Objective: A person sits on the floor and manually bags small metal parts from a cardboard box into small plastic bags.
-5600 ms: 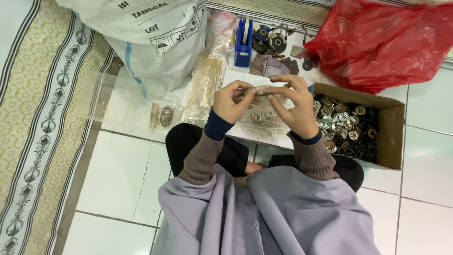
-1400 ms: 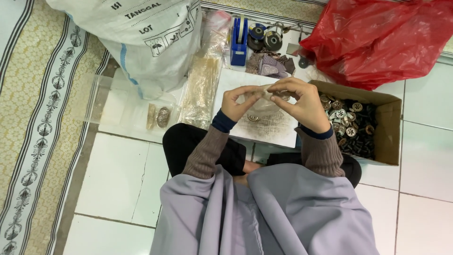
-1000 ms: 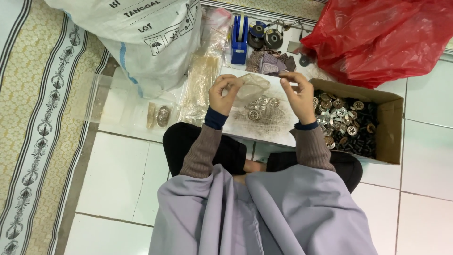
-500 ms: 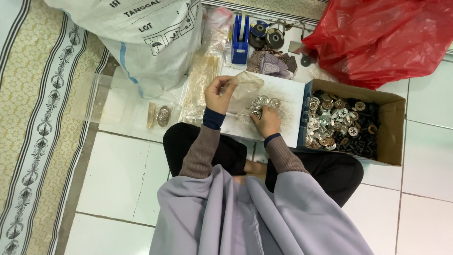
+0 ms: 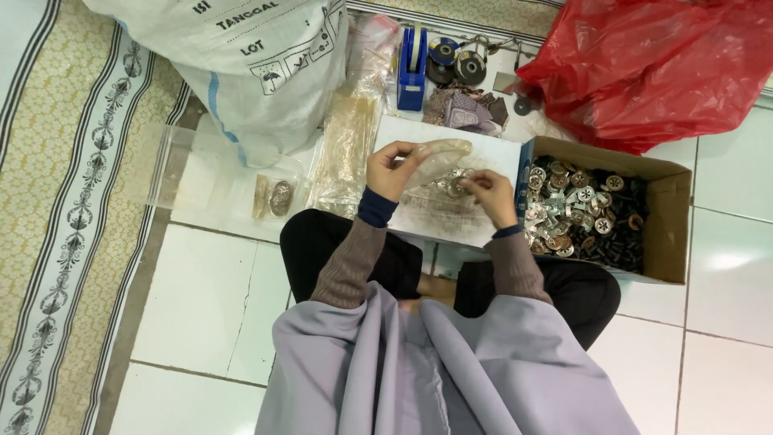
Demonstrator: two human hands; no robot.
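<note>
A person seated cross-legged on a white tiled floor (image 5: pixel 217 290) works over a white board (image 5: pixel 439 217) resting just in front of the knees, seen from the head cam. The left hand (image 5: pixel 392 171) is closed in a pinch on a small clear plastic bag (image 5: pixel 439 157), holding it up above the board's upper-left part; the bag's far end points toward the right hand. The right hand (image 5: pixel 489 193), fingers curled, sits low over a small heap of round metal pieces (image 5: pixel 448 185) at the board's centre; whether it grips a piece can't be told, as the fingertips are hidden. The two hands are near each other, w/ the bag between them.

Just right of the board stands an open cardboard box (image 5: pixel 672 217) filled w/ more metal pieces, silver and dark, mixed. Behind the box lies a crumpled red plastic bag (image 5: pixel 644 64). At the board's far edge: a blue tape dispenser (image 5: pixel 412 68), upright, w/ tape rolls (image 5: pixel 455 60) just beside it and a bundle of patterned cloth (image 5: pixel 463 113). A large white woven sack (image 5: pixel 258 72) w/ black print sits at top left, and clear packets (image 5: pixel 350 149) lie between it and the board. A patterned yellow rug (image 5: pixel 56 201) runs along the left side. A grey garment (image 5: pixel 435 370) covers the person's lap; sleeves are brownish knit w/ dark blue cuffs.
</note>
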